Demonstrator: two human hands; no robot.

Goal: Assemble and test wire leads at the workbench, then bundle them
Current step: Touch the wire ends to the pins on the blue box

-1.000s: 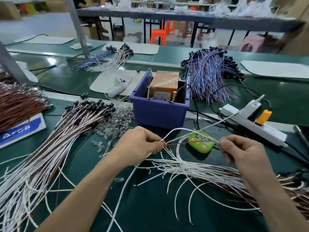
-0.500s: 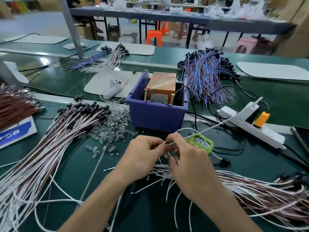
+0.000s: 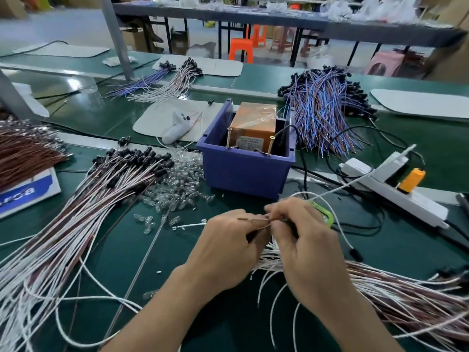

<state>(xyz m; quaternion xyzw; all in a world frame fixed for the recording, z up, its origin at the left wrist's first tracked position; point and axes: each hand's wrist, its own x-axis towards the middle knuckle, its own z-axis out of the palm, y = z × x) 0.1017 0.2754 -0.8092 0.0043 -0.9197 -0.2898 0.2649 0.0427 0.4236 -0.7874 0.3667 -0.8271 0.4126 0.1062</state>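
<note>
thin brown wire point(image 3: 253, 219) lies pinched between fingers of left hand point(image 3: 225, 252) and right hand point(image 3: 304, 242).

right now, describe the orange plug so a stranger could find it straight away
Start at the blue bin in the middle of the green bench and look right to the long white power strip lying at a slant. The orange plug stands in it beside a white adapter, the only orange thing on that strip.
</note>
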